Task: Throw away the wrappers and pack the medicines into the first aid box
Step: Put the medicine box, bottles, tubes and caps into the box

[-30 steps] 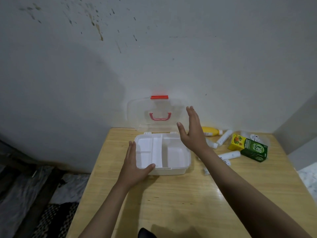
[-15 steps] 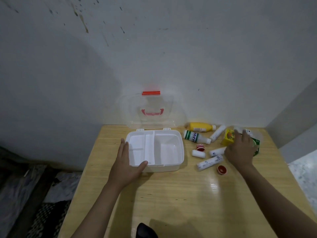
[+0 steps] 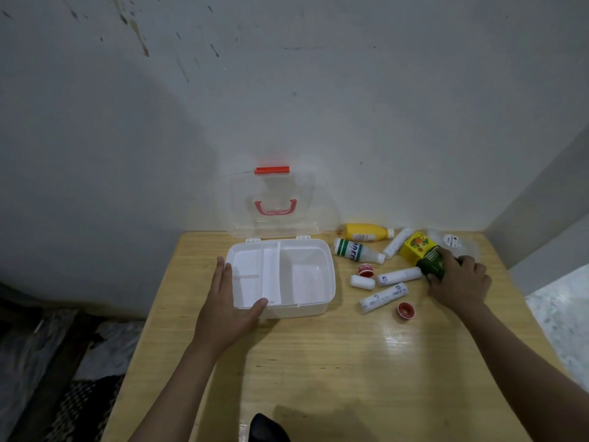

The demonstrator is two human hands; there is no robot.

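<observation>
The white first aid box [image 3: 314, 303] stands open and empty on the wooden table [image 3: 334, 362], its clear lid [image 3: 274, 205] leaning against the wall. My left hand [image 3: 228, 309] grips the box's front left corner. My right hand [image 3: 459, 280] closes around the green and yellow medicine carton [image 3: 420, 250] at the back right. Between box and carton lie a yellow bottle [image 3: 366, 232], a white bottle with green stripes [image 3: 357, 250], several white rolls [image 3: 384, 296] and two small red-capped items [image 3: 404, 310].
A clear plastic wrapper with a white label [image 3: 455, 242] lies behind the carton near the wall. The table sits in a corner with walls behind and to the right. Dark bags lie on the floor at the left [image 3: 47, 362].
My right hand went from above the box over to the right and took hold of the green and yellow carton. The left hand stayed on the box's corner.
</observation>
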